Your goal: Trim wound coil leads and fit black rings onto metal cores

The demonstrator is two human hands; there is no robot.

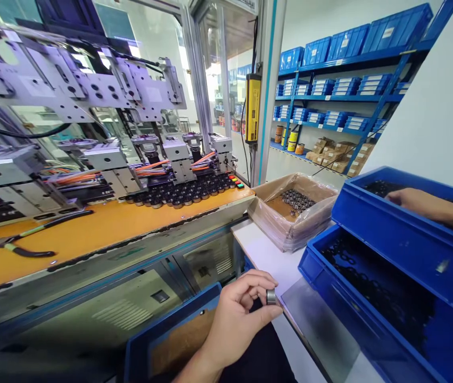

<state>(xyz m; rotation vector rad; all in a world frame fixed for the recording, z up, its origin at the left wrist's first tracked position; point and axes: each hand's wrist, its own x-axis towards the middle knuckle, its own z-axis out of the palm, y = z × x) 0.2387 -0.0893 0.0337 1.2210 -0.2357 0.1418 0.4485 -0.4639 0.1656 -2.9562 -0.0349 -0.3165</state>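
My left hand (238,314) is low in the middle of the view, its fingers curled and pinching a small metal ring (271,297) between thumb and fingertips. My right hand (408,200) reaches from the right into the upper blue bin (394,223), which holds dark parts; its fingers are hidden behind the bin's rim. Below it sits a lower blue bin (332,282) filled with black rings.
An orange workbench (90,234) carries a machine with rows of black round parts (186,194) and pliers (18,244). A cardboard box (290,213) lined with plastic holds small metal parts. Another blue bin (170,340) sits near my lap. Blue shelving (342,96) stands at the back.
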